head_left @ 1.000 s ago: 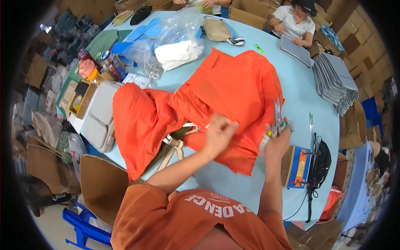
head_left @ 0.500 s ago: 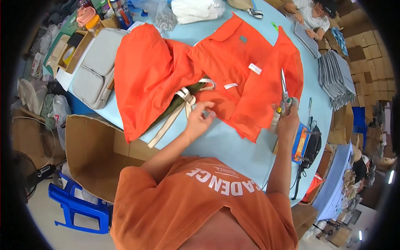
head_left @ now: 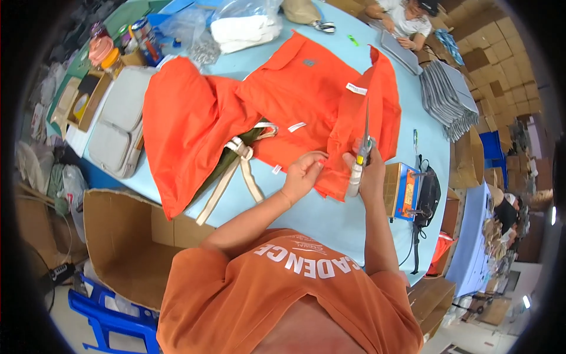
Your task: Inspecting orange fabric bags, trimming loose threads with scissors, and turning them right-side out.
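Orange fabric (head_left: 300, 88) with white labels is spread over the table in front of me. At its near edge, my left hand (head_left: 303, 177) is closed, fingertips pinching the cloth. My right hand (head_left: 371, 174) grips a pair of scissors (head_left: 361, 158), blades pointing away from me and over the fabric. Left of my left hand a small white tag (head_left: 276, 169) lies at the cloth's edge. Beige straps (head_left: 239, 147) come out from a dark green piece partly covered by a bunched orange section (head_left: 191, 112).
A blue and orange box-shaped device (head_left: 402, 192) with a black cord stands at the right. Grey cases (head_left: 121, 127) lie on the left, a stack of grey pieces (head_left: 448, 97) at the far right. A cardboard box (head_left: 127, 248) is below the left edge. Another person (head_left: 407, 20) sits across.
My left hand has moved right along the near edge and closed on the orange cloth. My right hand has brought the scissors closer to it. The view has shifted slightly.
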Tool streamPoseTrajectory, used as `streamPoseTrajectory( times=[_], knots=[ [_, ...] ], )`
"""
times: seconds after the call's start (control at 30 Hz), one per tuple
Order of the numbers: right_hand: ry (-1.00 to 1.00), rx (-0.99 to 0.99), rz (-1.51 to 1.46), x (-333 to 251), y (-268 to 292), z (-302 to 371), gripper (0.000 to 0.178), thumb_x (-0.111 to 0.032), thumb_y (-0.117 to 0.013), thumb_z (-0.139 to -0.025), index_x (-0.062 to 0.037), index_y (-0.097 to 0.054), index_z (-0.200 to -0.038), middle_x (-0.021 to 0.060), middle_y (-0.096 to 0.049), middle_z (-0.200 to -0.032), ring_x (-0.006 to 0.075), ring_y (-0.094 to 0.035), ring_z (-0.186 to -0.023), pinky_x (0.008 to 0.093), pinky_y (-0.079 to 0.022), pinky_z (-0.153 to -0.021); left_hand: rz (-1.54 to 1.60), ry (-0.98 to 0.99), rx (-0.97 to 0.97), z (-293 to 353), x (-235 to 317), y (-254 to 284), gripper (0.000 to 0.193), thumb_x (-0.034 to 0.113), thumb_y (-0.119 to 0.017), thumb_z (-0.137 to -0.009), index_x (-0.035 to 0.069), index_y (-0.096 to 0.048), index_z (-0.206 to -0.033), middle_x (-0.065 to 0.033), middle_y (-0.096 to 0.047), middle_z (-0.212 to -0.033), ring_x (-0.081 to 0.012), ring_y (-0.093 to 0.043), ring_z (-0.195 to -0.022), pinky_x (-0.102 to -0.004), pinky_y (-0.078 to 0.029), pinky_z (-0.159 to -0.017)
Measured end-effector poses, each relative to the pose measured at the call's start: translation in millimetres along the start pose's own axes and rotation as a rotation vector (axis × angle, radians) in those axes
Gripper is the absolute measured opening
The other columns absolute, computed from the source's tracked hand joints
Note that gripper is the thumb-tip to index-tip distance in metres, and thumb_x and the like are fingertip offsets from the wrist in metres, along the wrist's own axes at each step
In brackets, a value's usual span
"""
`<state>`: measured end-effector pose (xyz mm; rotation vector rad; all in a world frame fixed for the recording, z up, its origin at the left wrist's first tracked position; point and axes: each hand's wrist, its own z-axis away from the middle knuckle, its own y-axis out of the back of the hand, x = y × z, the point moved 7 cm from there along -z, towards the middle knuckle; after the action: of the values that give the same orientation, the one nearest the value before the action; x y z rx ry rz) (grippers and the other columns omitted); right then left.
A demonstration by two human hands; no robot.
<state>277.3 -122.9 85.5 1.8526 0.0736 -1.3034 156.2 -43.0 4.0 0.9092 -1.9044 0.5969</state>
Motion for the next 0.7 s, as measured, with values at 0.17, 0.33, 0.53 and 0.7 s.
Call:
streamPoseTrajectory(
  times=[0.17, 0.33, 0.53, 0.7],
  knots=[
    [0.044, 0.086, -0.277, -18.9, 45.7, -29.1, 0.038, -0.002, -0.064, -0.072, 0.0046, -0.048, -0.106, 0.0072, -0.055, -0.096, 0.0135, -0.053, -0.086, 0.0230, -0.045, -0.075, 0.175, 0.116, 0.139, -77.9, 49.8, -3.3, 0.009, 0.006, -0.049, -0.080, -0.002, -0.055, -0.083, -0.0086, -0.054, -0.073, -0.0119, -0.051, -0.067, -0.0225, -0.042, -0.063],
    [0.033, -0.025, -0.341, -34.8, 91.6, -3.9, 0.035, -0.018, -0.059, -0.075, 0.0027, -0.050, -0.102, 0.0067, -0.055, -0.085, 0.0122, -0.054, -0.073, 0.0233, -0.045, -0.064, -0.138, -0.077, 0.047, -132.6, 118.7, -6.3, 0.009, 0.005, -0.055, -0.076, -0.002, -0.058, -0.082, -0.0093, -0.058, -0.070, -0.0143, -0.057, -0.059, -0.0245, -0.045, -0.055],
    [-0.222, -0.509, -0.727, -14.9, 64.6, 56.7, 0.027, -0.009, -0.056, -0.077, 0.0013, -0.051, -0.101, -0.0004, -0.052, -0.075, 0.0042, -0.048, -0.066, 0.0179, -0.040, -0.057, 0.004, 0.144, -0.074, -120.2, 80.0, -31.2, 0.010, 0.006, -0.058, -0.075, -0.001, -0.060, -0.082, -0.0080, -0.058, -0.074, -0.0150, -0.057, -0.064, -0.0241, -0.045, -0.058],
    [-0.284, -0.664, -0.842, 15.5, 41.1, 84.7, 0.037, -0.016, -0.060, -0.073, -0.0006, -0.050, -0.105, -0.0021, -0.049, -0.072, 0.0059, -0.047, -0.062, 0.0207, -0.042, -0.058, 0.100, 0.094, -0.272, -116.9, 64.7, -54.7, 0.007, 0.006, -0.055, -0.074, 0.000, -0.058, -0.076, -0.0068, -0.056, -0.081, -0.0135, -0.053, -0.075, -0.0244, -0.043, -0.065]
  ],
)
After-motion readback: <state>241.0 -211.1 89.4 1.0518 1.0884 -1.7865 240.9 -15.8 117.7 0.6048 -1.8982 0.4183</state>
